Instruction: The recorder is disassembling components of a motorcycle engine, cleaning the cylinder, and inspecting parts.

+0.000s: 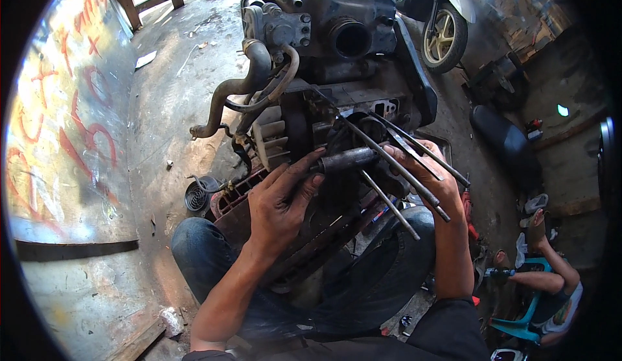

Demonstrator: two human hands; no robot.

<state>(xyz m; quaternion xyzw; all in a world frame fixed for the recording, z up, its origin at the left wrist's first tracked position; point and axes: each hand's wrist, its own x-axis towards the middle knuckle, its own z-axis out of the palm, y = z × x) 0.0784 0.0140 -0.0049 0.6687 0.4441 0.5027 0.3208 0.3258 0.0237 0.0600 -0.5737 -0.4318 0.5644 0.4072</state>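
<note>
A short grey metal tube [350, 160] lies crosswise in front of an opened engine [311, 124], among its long protruding studs [395, 160]. My left hand [285, 189] has its thumb and fingers closed at the tube's left end. At the other end, my right hand [414, 163] grips it, its fingers partly hidden behind the studs. Both hands have dark grime on the fingers. Just beyond them is the dark opening of the engine, with its inside mostly in shadow.
A curved rubber hose [256, 79] hangs at the engine's left. Beyond it sits a dark housing with a round port [350, 38]. A red crate [236, 196] is under the engine. Far right stands a scooter wheel [446, 37]; a person [557, 283] sits lower right.
</note>
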